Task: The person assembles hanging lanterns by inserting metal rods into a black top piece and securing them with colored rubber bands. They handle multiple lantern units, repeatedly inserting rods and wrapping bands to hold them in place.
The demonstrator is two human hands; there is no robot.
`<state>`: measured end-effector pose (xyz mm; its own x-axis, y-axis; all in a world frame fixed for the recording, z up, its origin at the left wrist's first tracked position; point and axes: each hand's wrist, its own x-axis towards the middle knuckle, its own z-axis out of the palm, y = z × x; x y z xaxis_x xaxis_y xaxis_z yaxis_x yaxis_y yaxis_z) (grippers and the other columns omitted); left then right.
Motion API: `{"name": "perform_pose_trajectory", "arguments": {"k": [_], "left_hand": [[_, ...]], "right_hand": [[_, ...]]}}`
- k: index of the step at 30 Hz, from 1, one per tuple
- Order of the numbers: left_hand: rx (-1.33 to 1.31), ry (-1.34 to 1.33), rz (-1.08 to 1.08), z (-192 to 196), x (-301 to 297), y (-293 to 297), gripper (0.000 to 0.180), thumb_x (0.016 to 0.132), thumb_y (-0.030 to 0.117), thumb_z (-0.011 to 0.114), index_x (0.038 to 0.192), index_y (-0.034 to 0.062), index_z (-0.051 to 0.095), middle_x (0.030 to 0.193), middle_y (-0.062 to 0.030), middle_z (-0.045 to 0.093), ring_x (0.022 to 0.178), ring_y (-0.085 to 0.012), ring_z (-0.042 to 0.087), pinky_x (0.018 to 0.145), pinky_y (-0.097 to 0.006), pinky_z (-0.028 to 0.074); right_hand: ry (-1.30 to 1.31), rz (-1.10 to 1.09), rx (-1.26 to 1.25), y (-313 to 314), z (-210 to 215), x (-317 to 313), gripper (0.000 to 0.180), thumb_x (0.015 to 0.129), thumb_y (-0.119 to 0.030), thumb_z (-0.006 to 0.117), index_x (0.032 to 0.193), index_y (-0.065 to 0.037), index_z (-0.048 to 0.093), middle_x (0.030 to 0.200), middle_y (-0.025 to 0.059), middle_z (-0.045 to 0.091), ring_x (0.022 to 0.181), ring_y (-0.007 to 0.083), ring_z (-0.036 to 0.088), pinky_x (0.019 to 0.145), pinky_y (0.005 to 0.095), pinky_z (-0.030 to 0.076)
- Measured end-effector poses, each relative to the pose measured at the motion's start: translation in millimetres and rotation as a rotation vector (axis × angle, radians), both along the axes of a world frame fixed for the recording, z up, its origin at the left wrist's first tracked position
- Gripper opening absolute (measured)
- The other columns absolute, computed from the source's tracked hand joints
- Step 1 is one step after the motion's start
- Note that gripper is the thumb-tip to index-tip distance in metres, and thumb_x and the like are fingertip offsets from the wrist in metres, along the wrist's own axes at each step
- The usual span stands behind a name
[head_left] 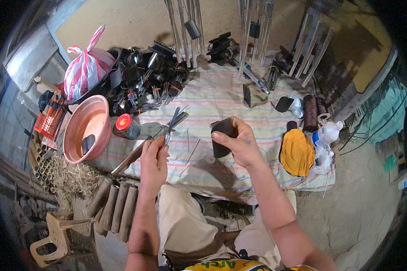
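My left hand (154,159) is closed round a pair of scissors (172,123), the blades pointing up and away from me. In my right hand (242,143) is a dark, flat piece (220,147) with rounded edges, gripped between thumb and fingers above the cloth. A thin thread seems to run near this piece. Under the scissors, partly hidden by my left hand, a long brown stick (130,159) lies across the cloth. Thin sticks (192,151) rest between my hands.
A striped cloth (203,174) covers the work surface. On the left are a pink basin (106,115), a red-lidded jar (127,126) and a heap of dark pieces and tubes (140,77). Metal tubes (244,40) hang ahead. A yellow cloth (297,153) and bottle (328,134) are right.
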<state>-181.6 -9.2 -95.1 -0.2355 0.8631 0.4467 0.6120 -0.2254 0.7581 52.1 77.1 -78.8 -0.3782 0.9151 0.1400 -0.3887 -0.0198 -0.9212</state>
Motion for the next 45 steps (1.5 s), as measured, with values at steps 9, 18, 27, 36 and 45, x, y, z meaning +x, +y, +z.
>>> {"name": "perform_pose_trajectory", "arguments": {"k": [9, 18, 27, 36, 45], "left_hand": [[-0.005, -0.287, -0.149, 67, 44, 13, 0.015, 0.088, 0.005, 0.068, 0.099, -0.0047, 0.067, 0.079, -0.0066, 0.063, 0.07, -0.0117, 0.058, 0.063, -0.024, 0.045], [0.273, 0.29, -0.444, 91, 51, 43, 0.017, 0.082, -0.001, 0.068, 0.099, -0.0008, 0.07, 0.089, -0.0146, 0.068, 0.077, -0.0249, 0.066, 0.068, -0.033, 0.052], [0.16, 0.246, -0.432, 90, 53, 38, 0.028, 0.077, -0.005, 0.063, 0.104, -0.0016, 0.067, 0.091, -0.016, 0.066, 0.084, -0.0324, 0.064, 0.07, -0.036, 0.052], [0.214, 0.383, -0.401, 88, 53, 41, 0.027, 0.073, -0.007, 0.059, 0.099, -0.0012, 0.067, 0.091, -0.0162, 0.064, 0.082, -0.0313, 0.064, 0.071, -0.035, 0.051], [0.272, 0.199, -0.253, 80, 50, 41, 0.013, 0.086, 0.009, 0.07, 0.092, -0.0016, 0.066, 0.08, -0.0105, 0.063, 0.059, -0.018, 0.054, 0.054, -0.03, 0.042]], "right_hand": [[-0.085, -0.069, 0.108, -13, 3, -7, 0.021, 0.088, -0.015, 0.074, 0.099, -0.003, 0.061, 0.087, 0.0015, 0.066, 0.075, 0.0083, 0.061, 0.069, 0.0246, 0.05], [-0.301, -0.209, 0.494, -9, -7, -5, 0.021, 0.086, -0.01, 0.072, 0.103, -0.001, 0.063, 0.093, 0.009, 0.063, 0.082, 0.0196, 0.06, 0.073, 0.0306, 0.048], [-0.292, -0.204, 0.521, -8, -3, -3, 0.018, 0.087, -0.009, 0.071, 0.101, 0.0, 0.065, 0.091, 0.0105, 0.064, 0.078, 0.0198, 0.062, 0.071, 0.0292, 0.049], [-0.49, -0.316, 0.775, -10, 9, 0, 0.015, 0.086, -0.008, 0.071, 0.098, -0.002, 0.065, 0.088, 0.0132, 0.064, 0.078, 0.0239, 0.064, 0.068, 0.0326, 0.05], [-0.282, -0.09, 0.329, -10, 2, 3, 0.024, 0.092, -0.014, 0.068, 0.111, -0.001, 0.061, 0.092, 0.006, 0.066, 0.077, 0.0114, 0.061, 0.07, 0.0265, 0.049]]}}
